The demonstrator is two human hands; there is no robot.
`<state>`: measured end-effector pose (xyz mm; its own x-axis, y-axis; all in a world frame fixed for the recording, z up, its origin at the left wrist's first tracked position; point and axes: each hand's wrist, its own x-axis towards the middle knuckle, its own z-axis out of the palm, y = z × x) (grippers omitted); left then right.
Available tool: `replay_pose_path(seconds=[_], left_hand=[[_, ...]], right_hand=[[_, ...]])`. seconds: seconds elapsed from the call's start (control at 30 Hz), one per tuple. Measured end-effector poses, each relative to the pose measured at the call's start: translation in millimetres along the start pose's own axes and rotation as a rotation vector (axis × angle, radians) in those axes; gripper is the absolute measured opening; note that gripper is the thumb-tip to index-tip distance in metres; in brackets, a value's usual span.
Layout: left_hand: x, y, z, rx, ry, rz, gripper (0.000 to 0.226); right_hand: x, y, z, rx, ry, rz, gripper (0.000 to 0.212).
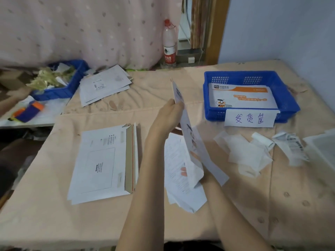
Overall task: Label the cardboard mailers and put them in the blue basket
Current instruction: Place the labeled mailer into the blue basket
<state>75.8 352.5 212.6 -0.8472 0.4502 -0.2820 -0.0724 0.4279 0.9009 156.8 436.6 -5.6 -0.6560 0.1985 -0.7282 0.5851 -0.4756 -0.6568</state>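
- Left hand (171, 110) is raised, back toward the camera, fingers curled and pinching the mailer (188, 131) near its top edge.
- Left forearm runs bare up from the bottom edge.
- Right hand is mostly hidden behind the mailer; a few fingertips (183, 171) show through paper.
- Right forearm slants in from the lower right.

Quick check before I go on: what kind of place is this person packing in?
Most likely a home room used for small-scale parcel shipping, not a warehouse. The mailers lie on a quilted bed cover, a dotted curtain hangs behind, and the blue basket carries a handwritten paper tag.
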Motion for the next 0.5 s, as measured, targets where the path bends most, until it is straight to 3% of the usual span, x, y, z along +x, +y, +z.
replay_pose_path(seconds=[0.13, 0.3, 0.43, 0.5], left_hand=[[-6.4, -13.2, -31.6, -0.108, 0.03, 0.001, 0.016], [-0.3, -56.0, -56.8, -0.119, 0.038, -0.152, 0.015], [13.4, -105.8, -49.8, 0.038, 0.193, -0.254, 0.057], [13.2, -123.8, -40.9, 0.087, 0.271, -0.245, 0.08]], right_hand=[[-13.9, -12.7, -6.3, 0.15, 0.149, -0.007, 0.034], [-17.9, -17.2, -40.3, 0.071, 0.658, -0.218, 0.054], [-39.7, -14.9, -51.5, 0.024, 0.87, -0.325, 0.07], [-47.7, -11.7, -52.8, -0.014, 0.933, -0.351, 0.069]])
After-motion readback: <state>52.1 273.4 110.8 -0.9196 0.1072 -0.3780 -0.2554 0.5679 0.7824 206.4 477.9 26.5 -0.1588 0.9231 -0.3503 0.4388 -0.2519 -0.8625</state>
